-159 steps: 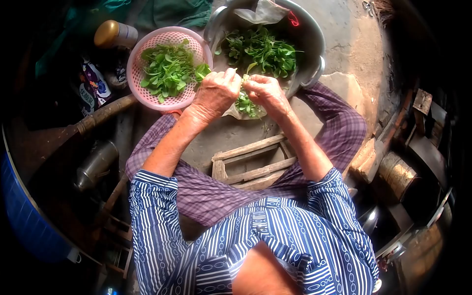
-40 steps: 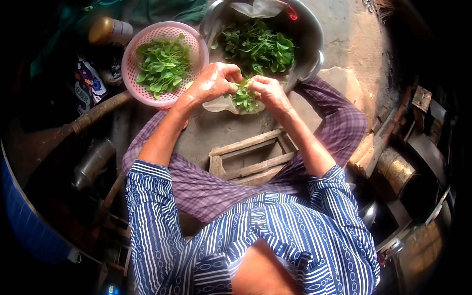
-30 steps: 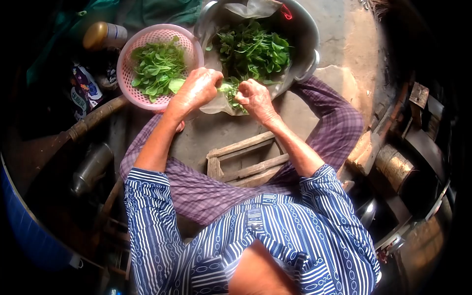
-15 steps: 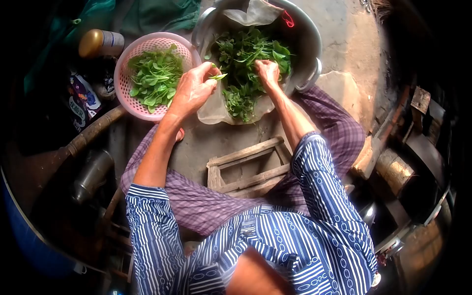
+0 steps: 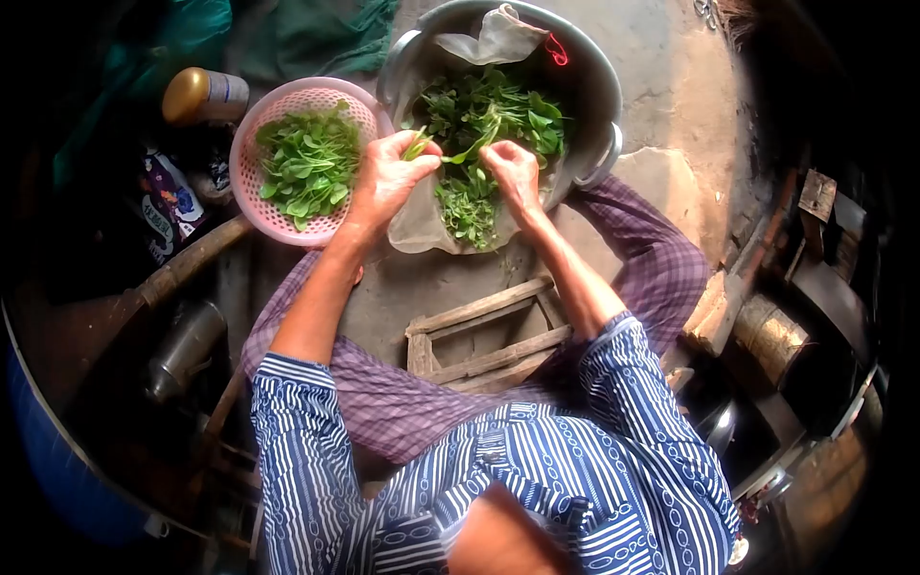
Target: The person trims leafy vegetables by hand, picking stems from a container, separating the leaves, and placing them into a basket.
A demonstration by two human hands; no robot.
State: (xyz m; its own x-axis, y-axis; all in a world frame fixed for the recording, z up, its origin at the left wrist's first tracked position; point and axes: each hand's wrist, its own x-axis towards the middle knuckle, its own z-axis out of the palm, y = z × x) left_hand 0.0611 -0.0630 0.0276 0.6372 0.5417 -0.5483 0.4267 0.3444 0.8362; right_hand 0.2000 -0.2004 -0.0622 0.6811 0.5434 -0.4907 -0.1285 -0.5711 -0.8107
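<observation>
My left hand (image 5: pixel 388 180) is closed around a few picked leafy green stems (image 5: pixel 417 144), its fingertips over the front of the basin. Close to its right, my right hand (image 5: pixel 514 174) pinches a longer green sprig (image 5: pixel 471 149), which stretches across to the left fingertips. Beneath both hands, a large grey metal basin (image 5: pixel 607 86) holds a heap of leafy greens (image 5: pixel 522 115) on a pale plastic bag (image 5: pixel 407 225). Left of the basin stands a pink perforated basket (image 5: pixel 245 196) containing more leafy greens (image 5: pixel 307 163).
A low wooden stool frame (image 5: pixel 479 311) sits between my legs. A gold-lidded jar (image 5: pixel 206 97) lies behind the basket, near a dark printed packet (image 5: pixel 168 196). Toward the left is a metal cylinder (image 5: pixel 187 347). Cut wood (image 5: pixel 770 333) is at the right.
My right hand has come up from the heap in the basin with a sprig and moved nearer my left hand. The view has shifted slightly.
</observation>
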